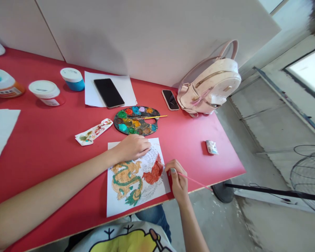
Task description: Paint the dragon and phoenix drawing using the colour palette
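A sheet of paper (118,207) with a partly coloured drawing lies at the table's front edge. On it are an orange and green dragon-like figure (126,178) and a red painted patch (154,172). Pinched in my right hand (179,178) is a thin pink paintbrush (195,181), its tip touching the paper by the red patch. My left hand (133,146) rests on the sheet's top edge, fingers curled together, with nothing visible in them. Just beyond it sits a paint palette (117,126) of many colours, a yellow-handled brush (156,117) lying across it.
Left of the palette is a paint-stained tissue (94,132). A black phone (109,92) lies on white paper (90,91); paint jars (46,91) stand further left. Another phone (170,99), a pink backpack (212,85) and a small packet (212,147) are at right. A wire fan (311,175) stands beyond.
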`<state>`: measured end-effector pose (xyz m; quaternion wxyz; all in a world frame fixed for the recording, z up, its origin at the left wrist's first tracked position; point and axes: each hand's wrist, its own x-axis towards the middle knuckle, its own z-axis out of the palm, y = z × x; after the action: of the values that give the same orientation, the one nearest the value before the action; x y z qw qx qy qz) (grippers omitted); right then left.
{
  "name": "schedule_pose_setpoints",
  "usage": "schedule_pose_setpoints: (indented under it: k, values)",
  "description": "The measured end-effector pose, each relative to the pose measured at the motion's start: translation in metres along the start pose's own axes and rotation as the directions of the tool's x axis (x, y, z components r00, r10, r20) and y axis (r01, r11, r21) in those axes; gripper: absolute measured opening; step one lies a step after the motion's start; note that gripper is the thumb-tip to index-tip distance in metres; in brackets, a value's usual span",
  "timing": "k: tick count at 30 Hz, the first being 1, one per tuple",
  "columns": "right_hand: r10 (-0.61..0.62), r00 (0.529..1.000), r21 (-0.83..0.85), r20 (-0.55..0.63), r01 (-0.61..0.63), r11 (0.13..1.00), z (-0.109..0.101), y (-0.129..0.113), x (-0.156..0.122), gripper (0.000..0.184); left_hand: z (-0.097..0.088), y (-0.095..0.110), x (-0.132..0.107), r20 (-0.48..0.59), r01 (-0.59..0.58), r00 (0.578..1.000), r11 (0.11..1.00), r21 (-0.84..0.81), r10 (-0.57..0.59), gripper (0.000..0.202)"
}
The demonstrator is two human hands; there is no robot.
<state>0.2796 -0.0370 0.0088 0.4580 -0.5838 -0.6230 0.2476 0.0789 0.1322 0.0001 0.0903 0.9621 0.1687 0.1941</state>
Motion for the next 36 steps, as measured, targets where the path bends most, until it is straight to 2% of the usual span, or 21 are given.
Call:
schedule_pose_setpoints:
  k: [7,17,23,27,36]
  values:
    - [0.022,0.999,-0.007,-0.030,-0.022,1.000,0.0001,0.0009,0.0004,0.038,0.0000,0.0003,0.0007,-0.025,-0.017,1.000,0.999,0.028,0.018,0.028]
    - [-0.021,1.000,-0.087,-0.020,0.020,0.996,0.0018,0.0028,0.0017,0.035,0.0022,-0.0009,-0.0002,-0.039,-0.033,0.999,0.998,0.054,0.035,0.029]
    - [-0.054,0.999,-0.004,0.001,0.054,0.999,0.0007,0.0012,0.0010,0.040,0.0030,-0.0011,-0.0005,-0.039,-0.032,0.999,0.998,0.057,0.035,0.030]
    - [-0.019,0.999,-0.030,-0.031,0.018,0.999,0.0010,0.0008,0.0015,0.037,0.0030,-0.0004,0.0005,-0.038,-0.022,0.999,0.999,0.044,0.023,0.028]
    - [0.036,0.999,0.084,-0.008,-0.035,0.996,0.0007,0.0028,-0.0001,0.046,0.0020,-0.0004,-0.0004,0.011,0.012,1.000,1.000,0.025,-0.012,0.028]
